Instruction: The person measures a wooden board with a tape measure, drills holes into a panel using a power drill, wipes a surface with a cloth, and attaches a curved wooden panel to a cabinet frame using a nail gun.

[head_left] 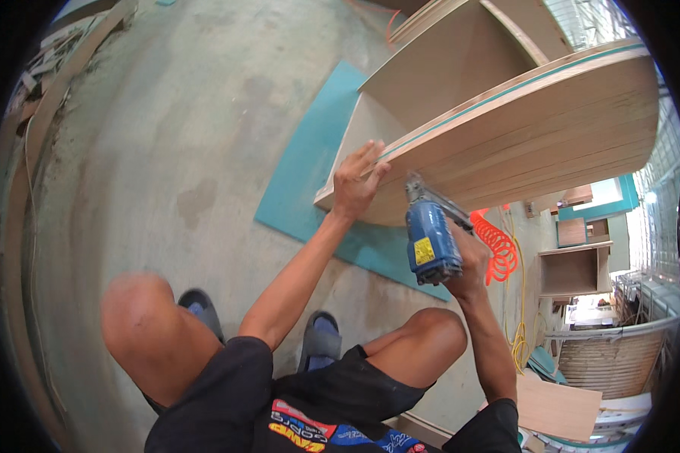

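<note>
My right hand (470, 258) is wrapped round the handle of a blue nail gun (429, 234) with a yellow label. The gun's metal nose is up against, or very close to, the outer face of a wooden panel (536, 143); blur hides which. This panel forms the near side of an open cabinet box (438, 68) and has a teal stripe along its upper edge. At the panel's near-left end, my left hand (357, 181) grips the edge, fingers over the top and thumb on the outer face. Under the box lies a teal board (310, 162).
A coiled orange air hose (499, 245) hangs right of the nail gun, near a yellow cord (518, 347). Further right stand another open box (570, 272) and a loose wood sheet (559, 408). A long timber beam (23, 226) edges the concrete floor at left.
</note>
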A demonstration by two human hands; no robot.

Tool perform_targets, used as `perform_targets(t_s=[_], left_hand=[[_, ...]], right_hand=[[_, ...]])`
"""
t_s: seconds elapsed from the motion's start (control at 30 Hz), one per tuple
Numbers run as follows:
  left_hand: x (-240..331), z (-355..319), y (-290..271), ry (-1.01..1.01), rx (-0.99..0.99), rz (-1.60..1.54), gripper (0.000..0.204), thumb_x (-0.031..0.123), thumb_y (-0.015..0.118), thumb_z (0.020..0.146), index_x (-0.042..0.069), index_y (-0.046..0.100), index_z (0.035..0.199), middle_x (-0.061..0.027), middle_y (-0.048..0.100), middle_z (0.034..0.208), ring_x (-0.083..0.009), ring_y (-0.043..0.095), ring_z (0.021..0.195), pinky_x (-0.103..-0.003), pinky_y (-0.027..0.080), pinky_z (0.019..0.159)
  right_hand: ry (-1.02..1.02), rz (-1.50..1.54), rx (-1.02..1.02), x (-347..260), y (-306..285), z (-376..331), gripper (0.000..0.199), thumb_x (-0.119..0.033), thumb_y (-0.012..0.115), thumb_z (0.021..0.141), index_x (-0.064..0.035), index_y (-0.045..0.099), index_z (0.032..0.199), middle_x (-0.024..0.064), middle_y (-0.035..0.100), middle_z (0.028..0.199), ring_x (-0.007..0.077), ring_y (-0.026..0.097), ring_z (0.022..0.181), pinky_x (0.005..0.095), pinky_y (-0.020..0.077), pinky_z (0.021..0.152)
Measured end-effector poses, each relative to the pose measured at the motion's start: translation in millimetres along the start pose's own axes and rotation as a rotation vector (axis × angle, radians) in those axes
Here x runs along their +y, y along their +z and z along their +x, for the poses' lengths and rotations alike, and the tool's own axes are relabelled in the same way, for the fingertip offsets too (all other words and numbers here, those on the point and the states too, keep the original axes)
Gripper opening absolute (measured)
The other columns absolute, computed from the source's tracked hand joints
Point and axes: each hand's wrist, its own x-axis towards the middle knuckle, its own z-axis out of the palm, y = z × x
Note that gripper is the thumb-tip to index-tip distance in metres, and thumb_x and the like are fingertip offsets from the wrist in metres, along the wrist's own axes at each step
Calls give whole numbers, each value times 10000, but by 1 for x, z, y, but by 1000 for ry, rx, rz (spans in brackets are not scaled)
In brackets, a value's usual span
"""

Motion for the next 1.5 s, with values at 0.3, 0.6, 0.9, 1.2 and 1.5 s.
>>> perform_targets(t_s=[0.3,0.6,0.9,1.2,1.5], left_hand=[[-82,-83,-27,-402,-3,189,370,289,836,831,24,782,1083,-171,759,1109,-302,744,1026,-378,570,918],[-98,-68,-39,-636,-313,67,265,154,737,897,30,783,1127,-170,767,1118,-268,748,1033,-359,564,925],[-91,-29,-53,-645,-652,268,596,320,872,821,4,700,1296,-160,744,1211,-220,723,1055,-310,549,924],[-114,-29,-55,-458,-554,272,671,362,898,778,32,686,1322,-146,775,1103,-171,722,839,-338,593,739],[-110,-9,-50,-374,-787,344,642,519,839,794,161,711,1311,-112,768,1140,-258,715,849,-416,579,802]], right_hand=[[623,199,-529,46,103,-95,324,-198,764,775,-22,704,1040,235,699,776,438,698,777,482,549,695],[654,122,-644,7,197,-188,623,-198,743,737,-66,635,1336,249,723,1081,451,681,1020,507,543,901],[510,649,-783,38,216,-179,759,-238,806,716,-70,550,1411,304,706,1088,482,671,1060,500,533,949],[281,131,-806,7,229,-118,759,-181,751,750,-121,472,1454,209,733,961,434,714,842,523,580,741],[267,148,-661,2,272,-102,824,-223,798,737,-133,451,1479,169,729,936,415,713,816,509,573,715]])
